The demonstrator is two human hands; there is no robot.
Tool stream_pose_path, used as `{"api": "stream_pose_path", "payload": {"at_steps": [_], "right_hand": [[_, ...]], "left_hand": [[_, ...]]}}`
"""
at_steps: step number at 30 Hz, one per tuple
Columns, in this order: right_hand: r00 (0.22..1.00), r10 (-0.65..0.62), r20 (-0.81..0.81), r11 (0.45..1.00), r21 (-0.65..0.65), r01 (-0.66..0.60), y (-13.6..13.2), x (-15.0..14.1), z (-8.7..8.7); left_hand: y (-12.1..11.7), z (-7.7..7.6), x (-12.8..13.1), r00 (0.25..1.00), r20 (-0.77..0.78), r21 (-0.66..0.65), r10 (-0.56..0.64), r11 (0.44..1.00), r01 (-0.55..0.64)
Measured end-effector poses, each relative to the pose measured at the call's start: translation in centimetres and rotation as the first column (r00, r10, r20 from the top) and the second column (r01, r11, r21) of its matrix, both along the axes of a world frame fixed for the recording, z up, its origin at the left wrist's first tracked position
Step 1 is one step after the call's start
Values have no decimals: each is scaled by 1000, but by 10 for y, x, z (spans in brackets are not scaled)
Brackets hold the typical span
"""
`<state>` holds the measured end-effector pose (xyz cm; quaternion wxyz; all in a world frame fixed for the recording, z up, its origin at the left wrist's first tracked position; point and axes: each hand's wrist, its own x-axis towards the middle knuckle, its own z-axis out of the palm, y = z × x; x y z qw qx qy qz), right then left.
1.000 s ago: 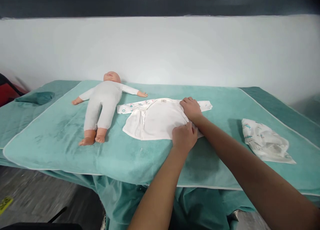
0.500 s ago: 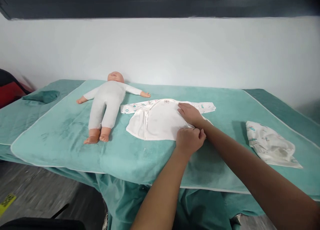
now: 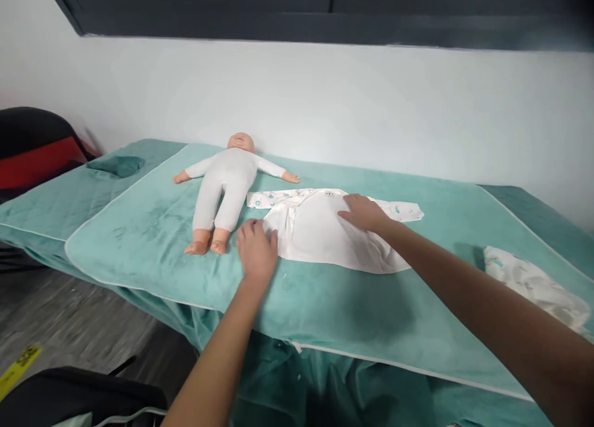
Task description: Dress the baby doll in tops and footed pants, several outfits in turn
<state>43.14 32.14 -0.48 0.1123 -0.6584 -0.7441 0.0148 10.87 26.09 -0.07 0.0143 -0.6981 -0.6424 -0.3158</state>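
A dark-framed window point(image 3: 204, 12) sits above the white wall point(image 3: 306, 105), and grey floor point(image 3: 93, 319) shows at lower left.

Left grip point(image 3: 257, 249), formerly beside right grip point(image 3: 364, 213), now at left edge of white shirt point(image 3: 318, 232)

We are seeing soft, moderate indoor light.
We are noticing the white wall point(image 3: 320, 111) brightening mid-frame, diffuse shadow darkening the green cover point(image 3: 315, 303), and wide-angle edges stretching.

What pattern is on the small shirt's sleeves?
The sleeves are white with small, mostly teal prints; the head view shows it.
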Motion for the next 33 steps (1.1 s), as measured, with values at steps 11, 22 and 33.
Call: {"api": "stream_pose_path", "payload": {"at_steps": [11, 22, 33], "right_hand": [[962, 234, -142, 957, 207, -202, 45, -130, -10], [778, 121, -617, 944, 313, 102, 52, -117, -13], [430, 33, -902, 928, 188, 322, 46, -117, -9]], "left_hand": [[-4, -18, -6, 999, 13, 28, 52, 998, -53], [-12, -27, -4, 919, -54, 367, -390, 849, 381], [-24, -18, 11, 730, -351, 329, -586, 653, 683]]}}
